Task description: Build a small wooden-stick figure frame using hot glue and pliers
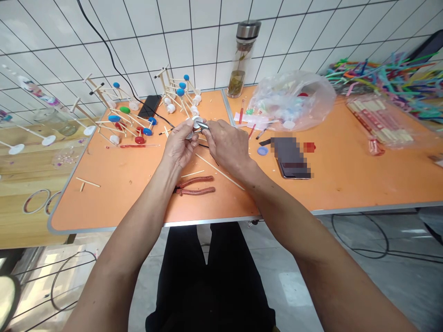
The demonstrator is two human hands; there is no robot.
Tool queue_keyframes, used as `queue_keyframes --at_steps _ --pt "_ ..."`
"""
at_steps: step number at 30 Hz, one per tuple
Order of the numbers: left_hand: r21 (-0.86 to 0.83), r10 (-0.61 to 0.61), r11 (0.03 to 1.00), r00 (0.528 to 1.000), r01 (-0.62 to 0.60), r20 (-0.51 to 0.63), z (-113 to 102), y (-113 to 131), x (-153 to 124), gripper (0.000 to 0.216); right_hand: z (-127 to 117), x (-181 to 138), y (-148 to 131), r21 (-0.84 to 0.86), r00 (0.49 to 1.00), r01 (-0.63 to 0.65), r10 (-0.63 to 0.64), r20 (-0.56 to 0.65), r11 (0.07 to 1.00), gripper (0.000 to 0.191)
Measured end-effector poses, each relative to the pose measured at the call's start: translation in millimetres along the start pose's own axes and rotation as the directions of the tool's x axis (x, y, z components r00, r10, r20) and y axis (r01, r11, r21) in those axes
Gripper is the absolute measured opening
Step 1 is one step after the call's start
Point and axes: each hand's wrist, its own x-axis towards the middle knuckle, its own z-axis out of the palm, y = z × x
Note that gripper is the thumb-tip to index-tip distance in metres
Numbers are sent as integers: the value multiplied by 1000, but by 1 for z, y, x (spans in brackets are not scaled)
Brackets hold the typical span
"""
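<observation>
My left hand (pixel 180 144) pinches a small white bottle cap (pixel 197 121) over the orange table. A second pale cap shows partly between its fingers. My right hand (pixel 226 142) is closed around a thin dark tool with a pointed metal tip (pixel 203 125); the tip touches the cap, and the rest of the tool is hidden in the fist. Beneath my wrists lie pliers with reddish-brown handles (pixel 197 185) and a long thin wooden stick (pixel 219 171). Two stick models with cap wheels, one with blue and red caps (pixel 114 118), the other with blue caps (pixel 180 91), stand behind my left hand.
A plastic bag of caps (pixel 294 103), a glass tea bottle (pixel 240 64) and a phone (pixel 292 159) are to the right. Bundled sticks (pixel 379 120) and colourful pipe cleaners (pixel 377 80) lie farther right. A black cable (pixel 114 62) runs down the tiled wall onto the table (pixel 114 203).
</observation>
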Motion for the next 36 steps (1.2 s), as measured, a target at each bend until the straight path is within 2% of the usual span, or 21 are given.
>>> queue_keyframes --at_steps 10,18,22,26,30,34,36 --pt "54 56 997 998 -57 10 0 -2 -1 12 -2 0 -1 -13 1000 -6 6 13 1000 45" --pt "145 165 976 986 -165 13 -2 -8 -1 14 2 1 0 4 1000 -4 4 0 1000 44" --pt "186 236 955 972 -233 7 -3 -13 0 13 10 2 3 59 999 10 -8 -44 998 45" --pt "229 285 934 959 -274 -15 -5 -16 1 17 18 3 8 205 994 50 -30 -102 978 47" --pt "284 322 911 946 -300 -34 -7 -19 2 18 20 9 9 486 994 38 17 -108 873 41" --pt "312 358 890 933 -333 -27 -10 -22 4 18 18 15 7 778 996 -90 79 51 622 38" --pt "319 373 882 927 -347 -23 -10 -23 4 17 17 16 6 799 992 -127 78 100 587 41"
